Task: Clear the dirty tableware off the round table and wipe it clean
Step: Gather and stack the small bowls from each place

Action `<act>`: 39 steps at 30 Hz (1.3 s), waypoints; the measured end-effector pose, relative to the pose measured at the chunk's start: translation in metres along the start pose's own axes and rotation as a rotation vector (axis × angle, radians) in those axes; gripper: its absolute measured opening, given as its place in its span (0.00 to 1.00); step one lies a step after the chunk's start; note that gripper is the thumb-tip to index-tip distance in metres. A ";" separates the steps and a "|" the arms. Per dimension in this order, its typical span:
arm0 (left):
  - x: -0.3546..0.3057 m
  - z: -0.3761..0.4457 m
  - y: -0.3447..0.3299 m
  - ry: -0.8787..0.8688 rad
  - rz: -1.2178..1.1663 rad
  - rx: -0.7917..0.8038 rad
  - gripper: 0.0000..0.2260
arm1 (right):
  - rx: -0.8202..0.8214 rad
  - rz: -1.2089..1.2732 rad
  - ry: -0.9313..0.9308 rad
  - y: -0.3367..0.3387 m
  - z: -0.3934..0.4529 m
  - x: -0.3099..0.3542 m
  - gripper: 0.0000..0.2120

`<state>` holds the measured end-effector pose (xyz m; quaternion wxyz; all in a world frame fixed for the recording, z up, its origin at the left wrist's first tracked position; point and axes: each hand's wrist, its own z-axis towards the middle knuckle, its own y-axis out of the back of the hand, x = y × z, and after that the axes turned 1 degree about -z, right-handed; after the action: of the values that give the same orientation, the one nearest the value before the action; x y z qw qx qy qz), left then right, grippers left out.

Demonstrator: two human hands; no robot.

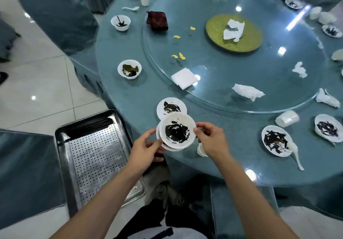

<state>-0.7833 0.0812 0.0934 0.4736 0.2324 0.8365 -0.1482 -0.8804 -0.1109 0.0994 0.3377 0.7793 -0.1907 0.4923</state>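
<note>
Both my hands hold a small stack of white dishes over the near edge of the round table (130,97). The top one is a white bowl (177,130) smeared with black residue. My left hand (146,149) grips the stack from below and at its left rim. At the bowl's right rim, my right hand (211,142) pinches it. Just beyond, a dirty white plate (171,108) lies on the table. A small white cup (201,150) stands by my right wrist.
A perforated metal tray (92,157) sits on a chair at my left, with dark chopsticks at its far end. Several dirty bowls, plates, cups, spoons and crumpled tissues ring the table. The glass turntable (241,62) carries a folded napkin, a dark red cloth and a gold centre plate.
</note>
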 end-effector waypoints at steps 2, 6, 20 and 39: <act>-0.004 -0.008 0.007 -0.001 -0.015 0.005 0.15 | 0.032 -0.059 0.023 -0.010 -0.002 0.001 0.11; -0.003 -0.029 0.021 0.013 -0.068 -0.031 0.17 | 0.082 -0.139 0.070 -0.024 -0.011 0.001 0.05; 0.047 -0.170 0.088 -0.025 -0.178 -0.428 0.18 | 0.487 -0.269 0.278 -0.112 -0.107 0.011 0.04; 0.113 -0.347 0.341 -0.083 -0.320 -0.826 0.17 | 0.622 -0.594 0.819 -0.341 -0.306 0.070 0.11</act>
<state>-0.9043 0.5608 0.1629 0.5310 -0.1152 0.8312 0.1179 -0.8300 0.3489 0.1350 0.2630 0.6083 0.3347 0.6700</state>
